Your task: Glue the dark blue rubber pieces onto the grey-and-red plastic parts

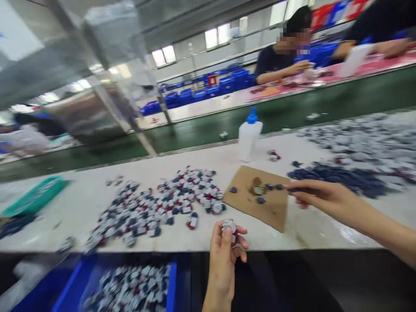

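My left hand (224, 249) is closed around a small grey-white part with a dark red side (229, 226), held up at the table's front edge between thumb and fingers. Over the right edge of a piece of brown cardboard (256, 212), my right hand (316, 197) has its thumb and forefinger pinched together. Something small and dark shows at those fingertips, too blurred to name. Several small dark blue pieces (261, 200) lie on the cardboard around a wet-looking brownish puddle (258, 190). Left of the cardboard spreads a pile of white, blue and red parts (162, 208).
A white squeeze bottle with a blue cap (249, 136) stands behind the cardboard. Dark blue pieces (341, 178) and grey-white pieces (373, 145) are heaped at right. A blue bin (173, 281) of parts sits below the table edge; a teal tray (39, 197) lies left. Co-workers (279, 63) sit across.
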`<action>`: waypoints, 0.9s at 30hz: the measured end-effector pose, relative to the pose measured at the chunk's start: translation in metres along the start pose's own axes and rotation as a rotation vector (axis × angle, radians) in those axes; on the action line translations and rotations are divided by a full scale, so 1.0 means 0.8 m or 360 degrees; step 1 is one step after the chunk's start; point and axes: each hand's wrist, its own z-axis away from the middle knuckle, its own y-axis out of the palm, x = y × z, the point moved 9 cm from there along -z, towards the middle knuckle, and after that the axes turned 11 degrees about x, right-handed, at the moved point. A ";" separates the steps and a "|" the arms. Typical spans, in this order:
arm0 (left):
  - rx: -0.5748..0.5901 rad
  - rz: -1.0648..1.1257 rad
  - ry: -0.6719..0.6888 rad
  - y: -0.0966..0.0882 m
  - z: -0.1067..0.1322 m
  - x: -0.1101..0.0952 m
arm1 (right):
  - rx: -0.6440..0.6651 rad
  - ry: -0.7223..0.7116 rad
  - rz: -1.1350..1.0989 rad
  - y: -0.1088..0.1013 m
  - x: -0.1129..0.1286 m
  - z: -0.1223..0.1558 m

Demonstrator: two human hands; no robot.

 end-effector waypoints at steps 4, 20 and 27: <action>0.0030 -0.0055 -0.0135 0.013 -0.014 0.023 | 0.0248 0.0252 -0.0196 0.016 -0.030 -0.012; -0.0226 0.0018 -0.0124 0.013 -0.045 0.023 | 0.0152 0.0283 -0.0075 0.035 -0.026 -0.062; -0.0194 0.0006 -0.0100 0.008 -0.049 0.023 | 0.0217 0.0022 0.0395 0.051 -0.022 -0.069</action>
